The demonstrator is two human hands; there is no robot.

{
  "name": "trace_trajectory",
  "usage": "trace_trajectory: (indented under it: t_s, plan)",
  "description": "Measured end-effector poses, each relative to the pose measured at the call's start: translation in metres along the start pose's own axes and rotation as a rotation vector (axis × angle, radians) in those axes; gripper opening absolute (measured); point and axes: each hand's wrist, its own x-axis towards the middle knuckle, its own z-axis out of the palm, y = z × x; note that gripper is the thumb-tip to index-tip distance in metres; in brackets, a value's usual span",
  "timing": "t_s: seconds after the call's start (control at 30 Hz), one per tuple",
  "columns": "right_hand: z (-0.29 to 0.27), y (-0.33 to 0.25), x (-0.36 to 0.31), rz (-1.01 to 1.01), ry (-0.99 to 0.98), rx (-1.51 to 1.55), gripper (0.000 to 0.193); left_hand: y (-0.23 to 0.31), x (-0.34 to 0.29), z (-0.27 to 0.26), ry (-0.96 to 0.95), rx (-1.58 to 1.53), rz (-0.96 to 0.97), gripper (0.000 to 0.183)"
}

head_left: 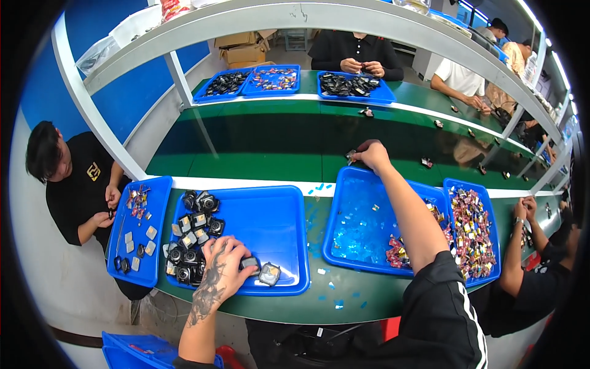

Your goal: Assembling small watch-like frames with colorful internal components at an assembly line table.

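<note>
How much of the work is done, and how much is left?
Done: small finished parts already sit spaced out along the green belt. In hand: the right hand reaches onto that belt with a small piece, while the left hand touches a black part in the blue tray. Left: a pile of black parts remains there.

The blue tray (279, 212) is smooth, shiny plastic, the green surface (258, 157) is glossy, and the small wrapped pieces (473, 224) look like shiny foil

Small dark square part (249, 264) | flat in my near blue tray (276, 215), under my fingertips | tiny dark assembled piece (351, 155) | pinched above green belt (258, 147)
</note>
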Motion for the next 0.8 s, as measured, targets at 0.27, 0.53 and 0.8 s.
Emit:
trace_trajectory:
  t_s: [0.27,0.53,0.8]
  plan:
    - [-0.05,0.037,0.001,-0.051,0.169,0.128,0.021,0.035,0.053,-0.019,0.275,-1.231,-0.169,0.051]
    - [-0.127,0.042,-0.11,-0.361,-0.206,-0.209,0.012,0.068,0.098,0.02,0.04,-2.073,-0.357,0.014]
    - [-0.107,0.05,-0.141,-0.371,-0.004,-0.21,0.02,0.077,0.087,0.047,-0.153,-1.895,-0.373,0.012]
